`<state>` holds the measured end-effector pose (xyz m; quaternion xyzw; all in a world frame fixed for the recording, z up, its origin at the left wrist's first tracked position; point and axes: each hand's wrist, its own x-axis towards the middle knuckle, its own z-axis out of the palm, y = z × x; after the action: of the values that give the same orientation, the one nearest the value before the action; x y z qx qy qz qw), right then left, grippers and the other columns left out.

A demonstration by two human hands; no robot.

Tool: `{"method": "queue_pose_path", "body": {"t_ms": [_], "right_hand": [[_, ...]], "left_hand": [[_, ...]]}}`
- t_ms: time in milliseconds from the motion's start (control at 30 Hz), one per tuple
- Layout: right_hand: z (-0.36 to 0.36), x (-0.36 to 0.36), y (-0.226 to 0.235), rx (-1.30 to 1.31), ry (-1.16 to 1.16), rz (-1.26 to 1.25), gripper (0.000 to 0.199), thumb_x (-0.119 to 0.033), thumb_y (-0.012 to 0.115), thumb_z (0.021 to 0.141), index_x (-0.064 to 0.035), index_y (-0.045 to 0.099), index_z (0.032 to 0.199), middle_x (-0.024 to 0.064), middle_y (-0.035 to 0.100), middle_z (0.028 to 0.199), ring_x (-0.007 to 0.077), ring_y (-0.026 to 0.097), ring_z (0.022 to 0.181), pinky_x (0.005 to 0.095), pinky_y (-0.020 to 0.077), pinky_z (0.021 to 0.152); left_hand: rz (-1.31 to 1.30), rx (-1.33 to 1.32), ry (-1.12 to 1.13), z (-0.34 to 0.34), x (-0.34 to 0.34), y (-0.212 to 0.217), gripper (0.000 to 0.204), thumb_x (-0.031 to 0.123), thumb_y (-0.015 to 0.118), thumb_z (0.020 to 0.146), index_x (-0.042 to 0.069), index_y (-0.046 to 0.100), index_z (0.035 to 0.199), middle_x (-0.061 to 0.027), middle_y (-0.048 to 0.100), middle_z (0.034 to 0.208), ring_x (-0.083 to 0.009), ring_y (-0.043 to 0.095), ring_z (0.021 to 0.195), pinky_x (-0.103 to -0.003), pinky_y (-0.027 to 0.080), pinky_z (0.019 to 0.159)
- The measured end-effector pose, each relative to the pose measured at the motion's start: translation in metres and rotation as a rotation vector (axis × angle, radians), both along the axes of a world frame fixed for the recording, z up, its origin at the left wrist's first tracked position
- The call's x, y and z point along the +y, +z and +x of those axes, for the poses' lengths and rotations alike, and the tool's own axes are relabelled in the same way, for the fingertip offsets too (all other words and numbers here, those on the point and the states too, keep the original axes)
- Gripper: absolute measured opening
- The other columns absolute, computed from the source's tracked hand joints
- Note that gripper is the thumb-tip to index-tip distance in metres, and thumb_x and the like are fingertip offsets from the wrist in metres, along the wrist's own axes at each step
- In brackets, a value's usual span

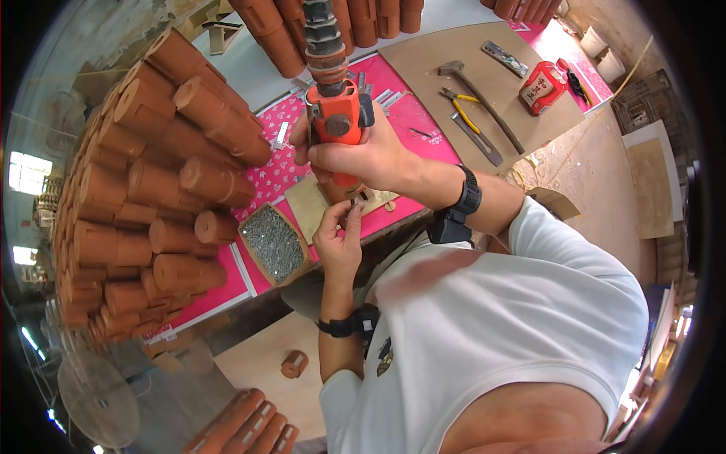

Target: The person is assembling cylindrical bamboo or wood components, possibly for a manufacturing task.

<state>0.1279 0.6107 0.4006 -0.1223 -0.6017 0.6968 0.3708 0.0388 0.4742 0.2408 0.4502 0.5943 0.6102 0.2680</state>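
My right hand (370,155) is wrapped around an orange power screwdriver (339,113), which hangs from a dark ribbed hose (324,45) and points downward. Just below the tool's tip, the fingers of my left hand (339,238) are pinched together around something small and dark, too small to name. Partly hidden behind my hands is a reddish-brown piece (331,191), lying on a pale wooden board (304,210). Beside my left hand stands an open box (308,261) full of small silvery screws or nails.
A tall stack of reddish-brown cylinders (151,178) fills the table's left side. Pink patterned cloth (261,178) covers the tabletop. On a brown sheet (412,57) lie a hammer (488,106), yellow-handled pliers (463,97), a flat metal tool (478,141) and a red container (543,89).
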Motion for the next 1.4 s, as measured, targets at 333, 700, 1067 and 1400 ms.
{"method": "queue_pose_path", "body": {"t_ms": [333,700,1067,1400], "right_hand": [[-0.002,-0.002,-0.017,0.014,-0.013,0.028,0.021,0.001,0.064,0.080,0.0019,0.064,0.101,0.0097,0.069,0.085,0.0137,0.066,0.068,0.0292,0.0547,0.062],[-0.025,0.017,-0.040,0.005,-0.037,0.143,0.019,-0.003,0.069,0.080,-0.0009,0.068,0.099,0.0018,0.070,0.087,0.0074,0.063,0.083,0.0271,0.0531,0.078],[-0.035,0.026,-0.055,-0.063,-0.012,0.164,0.018,-0.002,0.066,0.079,0.0007,0.066,0.097,0.0063,0.070,0.087,0.0115,0.065,0.081,0.0293,0.0547,0.073],[-0.038,0.027,-0.069,-0.009,0.034,0.246,0.017,-0.002,0.066,0.077,0.0014,0.066,0.093,0.0077,0.070,0.088,0.0130,0.066,0.081,0.0299,0.0547,0.075]], "left_hand": [[0.029,0.103,0.171,0.007,0.006,0.002,0.012,0.008,0.076,0.089,0.002,0.072,0.098,-0.0050,0.071,0.087,-0.0127,0.059,0.072,-0.026,0.047,0.067],[0.158,0.468,0.336,-0.015,0.049,-0.008,0.018,0.005,0.081,0.078,0.000,0.073,0.094,-0.0082,0.069,0.108,-0.0278,0.059,0.104,-0.040,0.046,0.094],[-0.044,0.413,0.353,-0.021,0.054,-0.018,0.018,0.011,0.079,0.081,0.001,0.077,0.096,-0.0169,0.061,0.126,-0.0332,0.055,0.119,-0.044,0.044,0.102],[-0.062,0.152,0.306,-0.021,0.057,-0.017,0.019,0.010,0.078,0.083,0.000,0.076,0.099,-0.0182,0.060,0.130,-0.0305,0.059,0.118,-0.038,0.050,0.095]]}}
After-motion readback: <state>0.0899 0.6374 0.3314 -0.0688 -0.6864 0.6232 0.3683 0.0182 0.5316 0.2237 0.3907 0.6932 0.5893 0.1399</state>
